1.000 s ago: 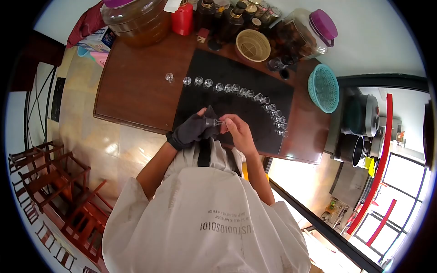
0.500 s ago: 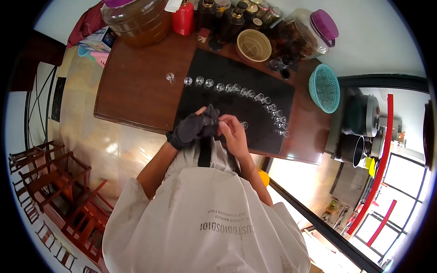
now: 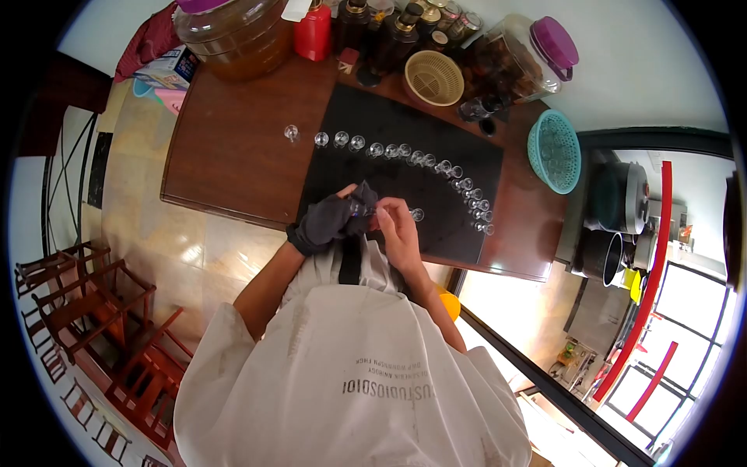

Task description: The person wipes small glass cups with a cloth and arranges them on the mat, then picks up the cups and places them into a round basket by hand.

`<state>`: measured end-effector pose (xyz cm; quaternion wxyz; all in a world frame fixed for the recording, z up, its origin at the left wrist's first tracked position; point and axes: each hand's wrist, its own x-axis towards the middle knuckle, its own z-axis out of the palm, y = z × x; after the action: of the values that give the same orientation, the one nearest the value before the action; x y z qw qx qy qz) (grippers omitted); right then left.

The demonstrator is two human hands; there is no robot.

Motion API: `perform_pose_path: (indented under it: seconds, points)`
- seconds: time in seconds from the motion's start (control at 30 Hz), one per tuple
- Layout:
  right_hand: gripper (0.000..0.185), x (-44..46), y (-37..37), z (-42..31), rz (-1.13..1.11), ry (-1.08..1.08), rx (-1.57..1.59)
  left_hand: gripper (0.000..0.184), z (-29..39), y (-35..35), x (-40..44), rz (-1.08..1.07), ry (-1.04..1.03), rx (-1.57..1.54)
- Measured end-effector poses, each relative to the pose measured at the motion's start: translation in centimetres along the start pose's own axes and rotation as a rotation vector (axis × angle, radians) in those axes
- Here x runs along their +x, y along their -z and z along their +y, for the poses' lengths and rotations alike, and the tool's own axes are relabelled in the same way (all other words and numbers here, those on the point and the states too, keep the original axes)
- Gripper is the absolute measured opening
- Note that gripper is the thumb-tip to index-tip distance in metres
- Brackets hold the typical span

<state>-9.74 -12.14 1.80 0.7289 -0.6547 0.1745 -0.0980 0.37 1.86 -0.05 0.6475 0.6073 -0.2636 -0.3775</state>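
Dark grey fabric (image 3: 331,218), a glove or a cloth, covers most of my left hand (image 3: 325,222); one bare fingertip shows at its far side. The hand is closed around a small clear glass (image 3: 359,210), mostly hidden in the folds. My right hand (image 3: 397,229) is bare, its thumb and fingers pinched at the near side of the same glass. Just right of those fingers, another small glass (image 3: 418,215) stands on the black mat (image 3: 373,183). Beyond both hands, a curved row of small stemmed glasses (image 3: 405,150) runs across the mat.
One glass (image 3: 291,132) stands on the brown table (image 3: 233,148), left of the mat. Along the back are a large jar (image 3: 233,39), a red bottle (image 3: 313,33), a beige basket (image 3: 434,78) and a purple-lidded jar (image 3: 513,58). A turquoise basket (image 3: 554,152) holding glassware sits right.
My right fingers have shifted slightly at the glass, and the grey fabric's top fold has moved a little. The glasses on the table stay where they were.
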Motion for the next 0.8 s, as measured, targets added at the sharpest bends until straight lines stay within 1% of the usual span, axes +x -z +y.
perform_pose_path:
  seconds: [0.03, 0.1, 0.13, 0.17, 0.2, 0.23, 0.3, 0.33, 0.37, 0.4, 0.47, 0.53, 0.6, 0.63, 0.67, 0.7, 0.73, 0.8]
  points:
    - [0.019, 0.0, 0.2, -0.1, 0.001, 0.0, -0.001, 0.021, -0.2, 0.0, -0.1, 0.003, 0.041, -0.057]
    - [0.02, 0.2, 0.8, -0.6, -0.084, -0.065, -0.146, 0.019, -0.2, 0.1, -0.1, 0.005, 0.083, -0.113]
    - [0.02, 0.3, 1.2, -0.6, -0.084, -0.066, -0.146, 0.018, 0.0, 0.1, 0.0, -0.005, 0.154, -0.097]
    - [0.02, 0.4, 1.5, -0.5, -0.122, -0.141, -0.16, 0.017, 0.2, 0.0, 0.1, -0.014, 0.226, -0.081]
    - [0.02, 0.4, 1.7, -0.3, -0.16, -0.217, -0.174, 0.017, 0.1, -0.1, 0.1, -0.013, 0.226, -0.081]
    - [0.02, 0.4, 1.7, 0.2, -0.163, -0.216, -0.173, 0.017, -0.1, -0.2, 0.1, -0.001, 0.2, -0.076]
    - [0.024, 0.3, 1.1, 0.9, -0.086, -0.101, -0.149, 0.016, -0.2, -0.1, 0.1, 0.012, 0.174, -0.069]
    - [0.024, 0.2, 0.6, 0.8, -0.086, -0.1, -0.149, 0.016, -0.2, -0.1, 0.1, 0.02, 0.132, -0.094]
    - [0.026, 0.0, -0.1, 0.6, -0.026, -0.048, -0.1, 0.016, -0.1, 0.0, 0.2, 0.027, 0.09, -0.118]
    - [0.029, 0.0, -0.5, 0.3, 0.034, 0.003, -0.051, 0.016, -0.4, 0.0, 0.2, 0.027, 0.09, -0.117]
    - [0.027, 0.0, -0.3, 0.2, 0.006, -0.015, -0.101, 0.016, -1.1, 0.1, 0.3, 0.042, 0.026, 0.006]
    - [0.025, 0.1, 0.7, 0.4, -0.02, -0.034, -0.151, 0.017, -0.6, 0.0, 0.1, 0.023, 0.04, 0.011]
    - [0.028, 0.3, 2.0, 1.1, -0.199, -0.186, -0.163, 0.018, -0.6, 0.1, 0.0, 0.009, 0.054, 0.017]
    - [0.028, 0.3, 2.0, 1.2, -0.198, -0.186, -0.162, 0.019, -0.9, 0.1, 0.1, -0.027, 0.022, 0.089]
    - [0.03, 0.2, 1.9, 1.3, -0.168, -0.141, -0.152, 0.02, -1.1, 0.1, 0.1, -0.062, -0.011, 0.161]
    - [0.033, 0.1, 1.6, 1.1, -0.139, -0.096, -0.141, 0.02, -1.1, 0.0, 0.1, -0.062, -0.01, 0.161]
    - [0.033, 0.0, 1.0, 0.9, -0.139, -0.096, -0.14, 0.021, -1.0, 0.0, 0.2, -0.04, -0.012, 0.108]
    - [0.04, -0.3, -0.2, 0.4, 0.003, -0.018, -0.087, 0.023, -1.1, -0.1, 0.3, -0.017, -0.014, 0.054]
